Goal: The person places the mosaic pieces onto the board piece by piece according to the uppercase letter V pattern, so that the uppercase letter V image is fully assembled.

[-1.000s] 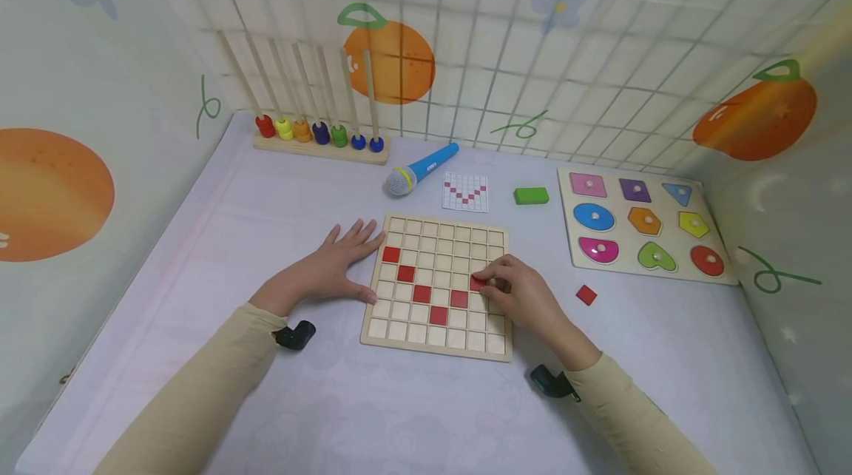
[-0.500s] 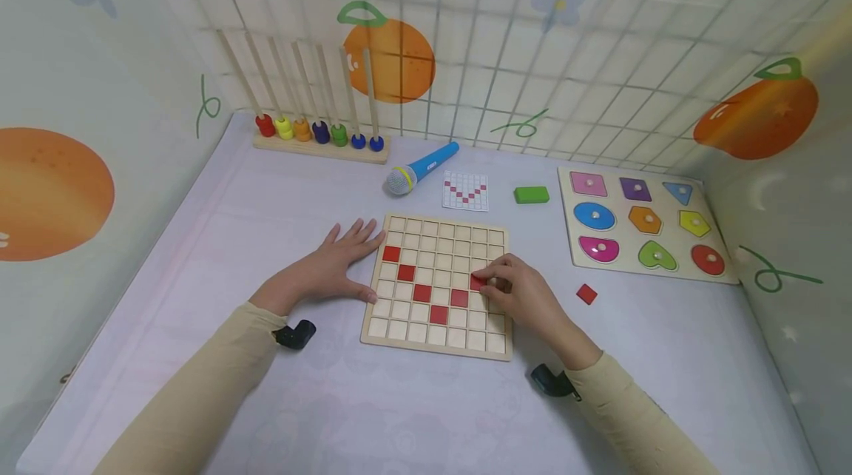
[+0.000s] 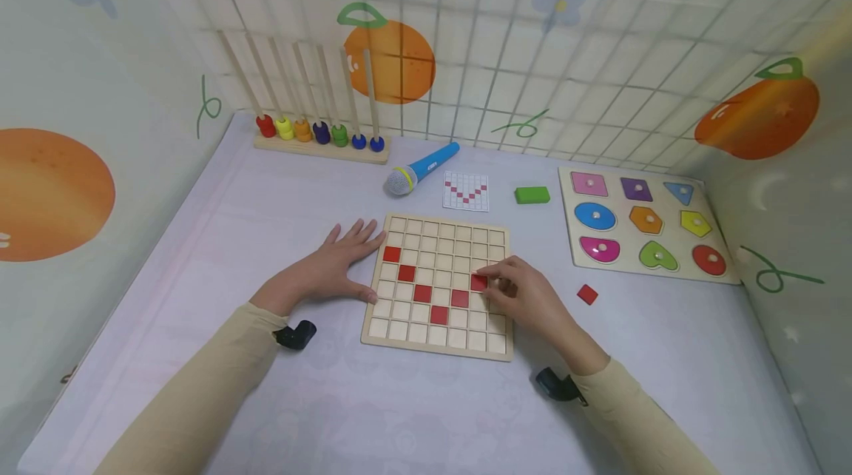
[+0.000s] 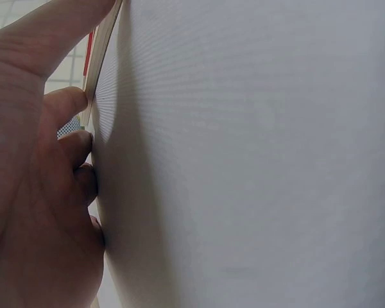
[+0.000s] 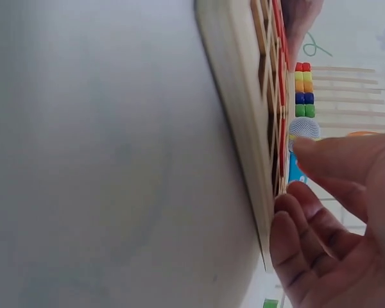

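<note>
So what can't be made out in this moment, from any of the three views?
- Head view: the cells of the wooden grid board under the right hand are covered, as is the exact contact of its fingers with the red tile.
- Head view: the pattern card is too small to read cell by cell.
- Left wrist view: the left hand and the table surface fill the frame; only the board's edge shows.
- Right wrist view: the board is seen edge-on, so its tiles cannot be counted.

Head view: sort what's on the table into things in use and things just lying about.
In use:
grid board, steadied by left hand
red tile under right hand
pattern card
loose red tile

Lying about:
toy microphone
bead rack
green block
shape puzzle
</note>
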Available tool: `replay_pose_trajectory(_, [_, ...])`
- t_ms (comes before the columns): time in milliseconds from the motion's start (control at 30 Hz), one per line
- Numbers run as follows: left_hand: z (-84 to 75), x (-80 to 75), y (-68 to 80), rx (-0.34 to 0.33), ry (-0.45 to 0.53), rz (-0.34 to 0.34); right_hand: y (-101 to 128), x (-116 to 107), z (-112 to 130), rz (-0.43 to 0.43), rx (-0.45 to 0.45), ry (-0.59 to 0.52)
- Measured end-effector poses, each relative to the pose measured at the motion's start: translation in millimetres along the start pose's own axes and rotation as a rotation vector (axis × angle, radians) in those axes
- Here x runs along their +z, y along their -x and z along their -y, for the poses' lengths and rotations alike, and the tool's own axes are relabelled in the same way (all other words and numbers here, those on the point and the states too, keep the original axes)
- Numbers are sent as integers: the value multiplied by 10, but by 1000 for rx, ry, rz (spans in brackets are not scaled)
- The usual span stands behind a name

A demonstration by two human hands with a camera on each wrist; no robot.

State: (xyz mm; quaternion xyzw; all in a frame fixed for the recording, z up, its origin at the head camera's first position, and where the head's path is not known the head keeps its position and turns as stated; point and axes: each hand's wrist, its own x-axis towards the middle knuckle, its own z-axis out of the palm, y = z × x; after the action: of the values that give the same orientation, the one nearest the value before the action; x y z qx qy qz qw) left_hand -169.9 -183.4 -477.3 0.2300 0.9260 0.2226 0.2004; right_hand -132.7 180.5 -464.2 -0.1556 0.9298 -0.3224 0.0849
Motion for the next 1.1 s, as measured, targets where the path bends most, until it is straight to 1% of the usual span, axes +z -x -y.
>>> replay_pose_trajectory(133, [5, 3, -3, 3, -2, -3, 40, -26, -14, -13, 9, -9])
replay_pose_trajectory(333, [2, 2, 1, 8, -5, -8, 114, -56, -66, -29, 49, -4])
replay_pose_trajectory(467, [3, 4, -5, -2, -8, -2, 163, -88, -122, -50, 47, 6])
replay_pose_trajectory(633, [2, 1, -8, 2, -3, -3, 223, -144, -186, -65, 48, 21])
replay_pose_trajectory(800, [5, 4, -11, -5, 2, 1, 285, -224, -260, -68, 67, 46])
replay_pose_trajectory(1100, [6, -4, 1, 2, 2, 0, 387, -386, -404, -114, 89, 98])
